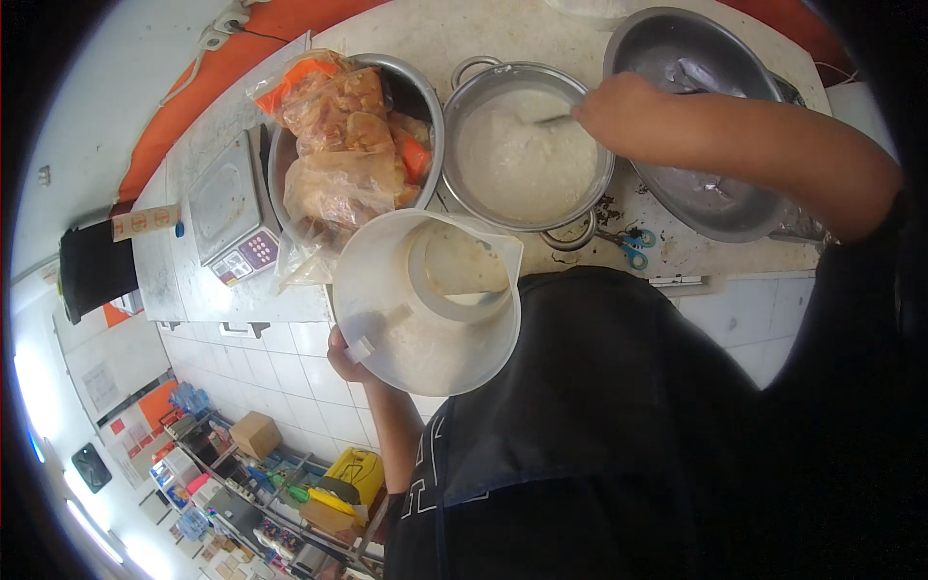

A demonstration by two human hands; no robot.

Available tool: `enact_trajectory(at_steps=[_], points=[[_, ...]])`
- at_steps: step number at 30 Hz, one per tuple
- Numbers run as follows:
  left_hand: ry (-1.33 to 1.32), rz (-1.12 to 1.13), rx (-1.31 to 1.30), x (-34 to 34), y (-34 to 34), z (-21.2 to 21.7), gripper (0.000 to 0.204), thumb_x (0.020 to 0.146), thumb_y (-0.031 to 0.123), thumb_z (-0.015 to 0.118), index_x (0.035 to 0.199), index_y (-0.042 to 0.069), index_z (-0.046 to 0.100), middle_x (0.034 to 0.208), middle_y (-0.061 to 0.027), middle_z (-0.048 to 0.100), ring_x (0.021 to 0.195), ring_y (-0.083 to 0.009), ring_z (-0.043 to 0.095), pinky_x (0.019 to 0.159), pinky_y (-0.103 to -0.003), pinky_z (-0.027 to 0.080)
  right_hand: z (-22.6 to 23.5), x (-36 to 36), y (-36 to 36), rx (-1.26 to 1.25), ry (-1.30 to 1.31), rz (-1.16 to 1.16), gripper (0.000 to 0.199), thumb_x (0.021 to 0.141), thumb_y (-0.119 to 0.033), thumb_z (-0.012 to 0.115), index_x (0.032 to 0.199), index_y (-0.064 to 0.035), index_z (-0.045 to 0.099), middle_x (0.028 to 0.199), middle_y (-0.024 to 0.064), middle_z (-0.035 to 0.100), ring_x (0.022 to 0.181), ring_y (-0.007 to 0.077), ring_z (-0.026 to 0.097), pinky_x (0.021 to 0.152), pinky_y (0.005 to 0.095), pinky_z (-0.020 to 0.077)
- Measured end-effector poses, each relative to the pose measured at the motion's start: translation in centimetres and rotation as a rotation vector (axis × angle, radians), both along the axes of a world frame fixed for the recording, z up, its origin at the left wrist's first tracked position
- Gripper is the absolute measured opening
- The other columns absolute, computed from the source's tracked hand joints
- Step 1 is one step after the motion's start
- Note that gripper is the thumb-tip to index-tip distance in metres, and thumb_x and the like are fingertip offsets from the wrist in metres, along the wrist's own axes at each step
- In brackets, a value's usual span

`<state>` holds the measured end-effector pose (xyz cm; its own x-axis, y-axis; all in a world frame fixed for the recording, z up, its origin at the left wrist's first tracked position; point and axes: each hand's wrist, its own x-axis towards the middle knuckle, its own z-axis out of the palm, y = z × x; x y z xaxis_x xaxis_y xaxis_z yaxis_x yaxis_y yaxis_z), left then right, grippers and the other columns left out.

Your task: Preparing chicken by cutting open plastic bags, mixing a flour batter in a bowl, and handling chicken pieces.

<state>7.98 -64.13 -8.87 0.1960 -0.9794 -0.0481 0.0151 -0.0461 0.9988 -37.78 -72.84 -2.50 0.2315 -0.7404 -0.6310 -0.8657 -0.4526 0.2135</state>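
We see the left hand (345,356) gripping the side of a translucent plastic pitcher (411,338), tilted with its mouth toward us, out over the near edge of the table (725,256). The right hand (619,114) is closed around a metal utensil (556,120) that dips into pale, batter-like liquid (522,179) in a two-handled steel pot (536,226), between the table's near and far edges. Neither hand steadies that pot, so we judge a hard stroke could slide it or slop liquid over its rim. The pitcher looks to hang from a one-sided grip; if its wall is slick, it could twist and drop past the near edge. We cannot tell whether its spout touches the pot; if so, a jerk could knock both. Blue-handled scissors (637,249) lie beside the pot near that edge, where a nudge could tip them off. Dark crumbs (605,215) close by could stick underneath. The right forearm crosses the steel basin (720,217), which a low elbow could bump.
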Motion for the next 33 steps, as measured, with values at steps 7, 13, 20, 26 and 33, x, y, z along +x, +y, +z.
enact_trajectory(at_steps=[7,13,20,26,33], points=[[-0.056,-0.072,-0.010,0.0,0.4,0.6,0.057,0.087,0.037,0.028,0.087,-0.008,0.062,0.081,-0.0189,0.067,0.075,-0.0274,0.065,0.066,-0.037,0.056,3.2,2.1,2.0,0.398,-0.081,0.141,0.028,0.078,-0.012,0.063,0.101,0.0009,0.066,0.094,0.0207,0.069,0.084,0.0334,0.069,0.070,0.0447,0.0546],[0.374,-0.012,0.133,-2.0,-0.1,1.6,0.057,0.087,0.035,0.028,0.095,-0.010,0.062,0.087,-0.0199,0.067,0.078,-0.0284,0.066,0.068,-0.038,0.057,-5.7,3.1,3.4,0.722,-0.452,-0.110,0.024,0.092,-0.013,0.050,0.104,0.0033,0.061,0.085,0.0189,0.065,0.073,0.0282,0.067,0.060,0.0424,0.0515],[0.281,-0.166,0.014,2.6,0.2,-1.8,0.051,0.088,0.030,0.032,0.095,-0.011,0.062,0.089,-0.0214,0.067,0.079,-0.0286,0.066,0.068,-0.038,0.058,-4.0,9.5,5.8,0.809,-1.537,-1.162,0.018,0.099,-0.017,0.041,0.091,-0.0033,0.049,0.070,0.0056,0.048,0.054,0.0153,0.047,0.045,0.0325,0.0401],[0.168,-0.138,0.085,1.0,-0.1,-0.3,0.055,0.085,0.034,0.031,0.093,-0.011,0.063,0.089,-0.0211,0.067,0.080,-0.0292,0.067,0.069,-0.037,0.057,-3.3,6.7,3.5,0.790,-1.664,-1.718,0.017,0.095,-0.009,0.037,0.090,0.0012,0.049,0.070,0.0093,0.051,0.053,0.0161,0.048,0.044,0.0314,0.0411],[-0.121,-0.081,0.047,0.7,0.3,0.4,0.058,0.086,0.035,0.027,0.092,-0.009,0.063,0.087,-0.0197,0.068,0.081,-0.0280,0.066,0.069,-0.037,0.056,-3.8,-0.1,1.6,-0.096,-0.424,-0.272,0.041,0.099,-0.017,0.042,0.134,0.0022,0.045,0.099,0.0173,0.064,0.075,0.0277,0.067,0.058,0.0392,0.0538]])
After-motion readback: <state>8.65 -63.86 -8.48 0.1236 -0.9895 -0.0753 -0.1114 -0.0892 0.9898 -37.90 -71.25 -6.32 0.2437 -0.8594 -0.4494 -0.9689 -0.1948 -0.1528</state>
